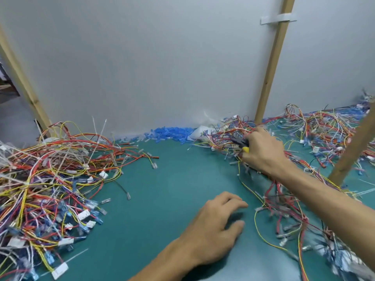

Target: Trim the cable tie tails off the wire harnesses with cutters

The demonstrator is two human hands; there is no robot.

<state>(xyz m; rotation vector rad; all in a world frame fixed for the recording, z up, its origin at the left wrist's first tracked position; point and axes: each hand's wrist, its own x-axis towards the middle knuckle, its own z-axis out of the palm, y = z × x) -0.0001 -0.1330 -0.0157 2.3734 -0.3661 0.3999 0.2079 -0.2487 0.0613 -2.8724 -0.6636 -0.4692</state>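
While your right hand is reaching into the tangle, its fingers are curling round the yellow handles of the cutters and gripping them. The dark jaws are pointing out of the fist to its left; too blurred to tell whether they are parted. Wire harnesses are lying under and all around that grip, spreading behind it and back toward you beneath the forearm. Your left hand is sitting nearer you, left of the grip, palm down over the green mat, fingers loosely bent, holding nothing. Far left of the grip a second heap is lying, white cable tie tails sticking up from it. Small blue pieces are lying left of the cutter tip along the wall. A wooden post is standing just behind the grip.
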